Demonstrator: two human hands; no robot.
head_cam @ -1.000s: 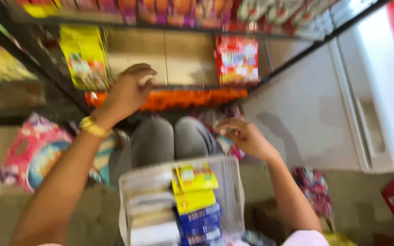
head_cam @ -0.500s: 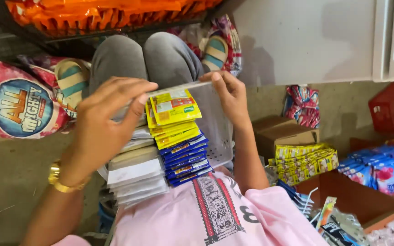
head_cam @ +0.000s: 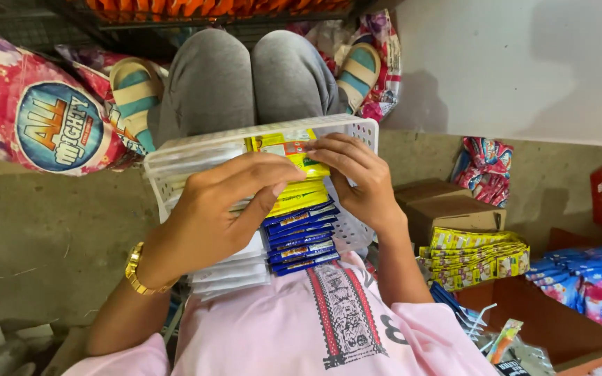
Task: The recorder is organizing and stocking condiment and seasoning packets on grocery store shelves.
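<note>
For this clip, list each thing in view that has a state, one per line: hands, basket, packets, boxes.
left hand: fingers spread over the packets in the basket
right hand: fingers on the yellow packets
white basket: on the lap, filled
yellow packets: stacked, partly under the fingers
blue packets: stacked in a row
white packets: stacked, partly covered
cardboard boxes: closed, on the floor
</note>
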